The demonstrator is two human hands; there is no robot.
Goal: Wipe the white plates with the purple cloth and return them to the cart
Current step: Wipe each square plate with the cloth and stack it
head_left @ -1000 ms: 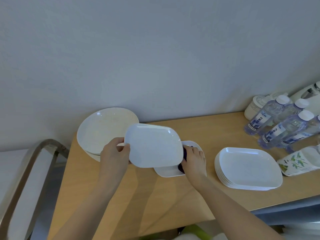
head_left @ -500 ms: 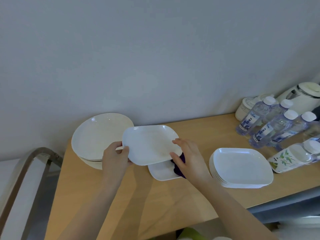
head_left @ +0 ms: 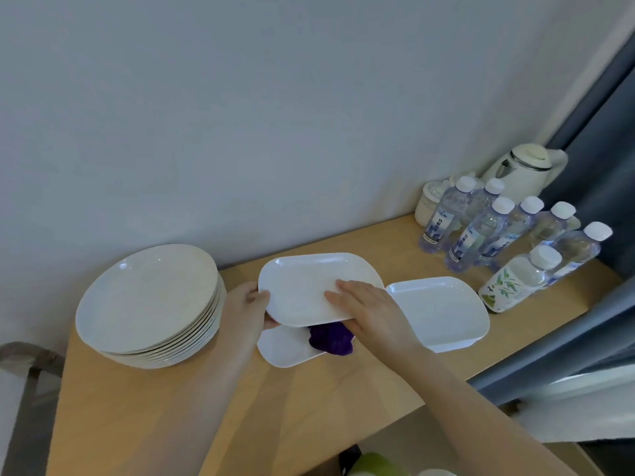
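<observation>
Between our hands: rectangular plate [head_left: 309, 286], rigid, slick, breakable. Left hand [head_left: 247, 310] pinches its edge; right hand [head_left: 371, 310] lies flat on top; purple cloth [head_left: 331, 340] beneath.

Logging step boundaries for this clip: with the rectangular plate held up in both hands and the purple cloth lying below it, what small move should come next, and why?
Probably the right hand drops to pick up the purple cloth. The left hand already grips the held plate by its edge, while the cloth lies loose on the lower plate, so no wiping can start yet.
</observation>
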